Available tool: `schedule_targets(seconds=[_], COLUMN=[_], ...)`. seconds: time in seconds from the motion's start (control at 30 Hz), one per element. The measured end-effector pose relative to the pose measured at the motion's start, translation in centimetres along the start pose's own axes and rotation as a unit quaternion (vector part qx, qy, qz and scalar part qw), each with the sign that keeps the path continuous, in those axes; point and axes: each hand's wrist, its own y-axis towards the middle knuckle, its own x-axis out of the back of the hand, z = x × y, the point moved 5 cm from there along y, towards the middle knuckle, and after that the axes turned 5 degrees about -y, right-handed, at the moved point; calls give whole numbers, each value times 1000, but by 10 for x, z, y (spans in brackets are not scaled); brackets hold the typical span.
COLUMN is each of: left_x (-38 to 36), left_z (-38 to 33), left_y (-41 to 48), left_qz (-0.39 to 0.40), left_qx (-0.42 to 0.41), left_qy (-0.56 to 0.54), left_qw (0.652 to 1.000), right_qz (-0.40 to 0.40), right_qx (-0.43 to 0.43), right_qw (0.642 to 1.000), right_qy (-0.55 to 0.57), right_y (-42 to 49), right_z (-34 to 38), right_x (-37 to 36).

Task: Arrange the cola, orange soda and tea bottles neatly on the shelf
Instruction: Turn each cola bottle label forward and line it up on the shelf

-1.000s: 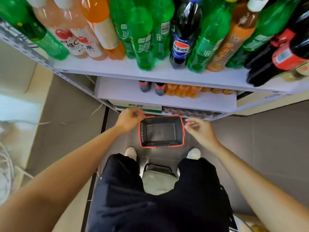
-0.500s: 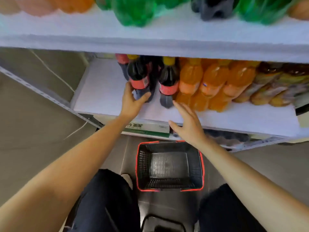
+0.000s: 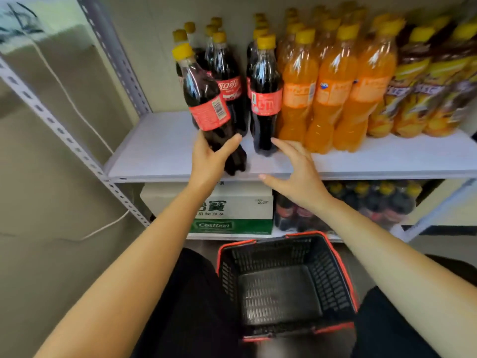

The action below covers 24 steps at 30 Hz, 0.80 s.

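On the white shelf (image 3: 160,151) stand several cola bottles with yellow caps, then orange soda bottles (image 3: 333,91), then tea bottles (image 3: 418,86) at the right. My left hand (image 3: 210,161) grips the lower part of a front cola bottle (image 3: 206,99), which tilts to the left with its base near the shelf's front edge. My right hand (image 3: 296,171) is open, fingers spread, just in front of the base of another upright cola bottle (image 3: 265,99), not holding it.
A black basket with red rim (image 3: 286,285) sits empty on the floor between my knees. Below the shelf are a white and green carton (image 3: 232,213) and a pack of cola bottles (image 3: 361,202). A grey perforated upright (image 3: 64,135) frames the left side.
The view has dropped to the middle shelf. My left hand closed on the front cola bottle and pulled it forward, tilted. My right hand moved up to the neighbouring bottle's base.
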Motion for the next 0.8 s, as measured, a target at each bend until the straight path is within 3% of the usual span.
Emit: schedule_targets(seconds=[0.13,0.3,0.43,0.6,0.8], left_x=[-11,-40,-56,-66,-66], left_z=[-20,-20,-6,15,30], left_y=[-42,-84,-104,-116,-142], left_qz=[49,97,128,176,212], left_qx=[34,91,124,142,187], left_qy=[-37,-116,-132,-146,-169], left_qw=[998,984,975,963,944], right_qz=[53,8,-18,-41,-15], right_qx=[-14,-10,-72,-143,-199], right_qw=[997,997,989,950,869], right_qy=[51,77,131,276,453], right_y=[-35,-64,-98,-162,-213], right_z=[32,54,28,-10,-4], right_x=[-2,9,16,1,-26])
